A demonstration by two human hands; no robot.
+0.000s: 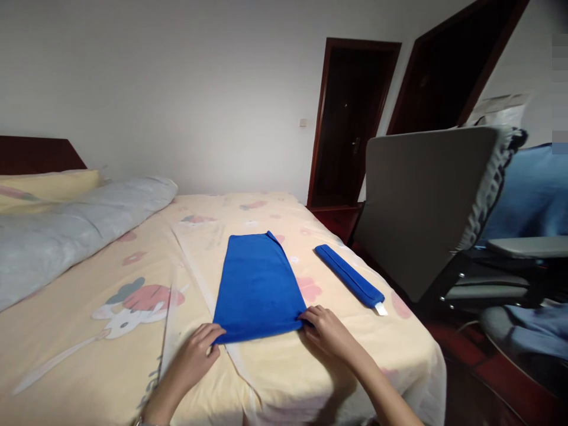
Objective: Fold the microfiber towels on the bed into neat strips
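A blue cloth (260, 287) lies flat on the patterned bed sheet (133, 373), roughly rectangular, with its far right corner slightly turned up. My left hand (202, 349) pinches the cloth's near left corner between thumb and fingers. At the near right corner, my right hand (322, 328) grips the edge, its fingertips partly hidden by the fabric. To the right rests a second blue cloth (350, 277), folded into a narrow strip, with a white tag at its near end. Neither hand touches that strip.
A grey rolled quilt (89, 219) and a yellow pillow (66, 186) lie at the left. Beyond the bed's right edge stands a grey chair (426, 201) with blue clothing (532, 189) near it. A dark door (352, 124) is in the far wall.
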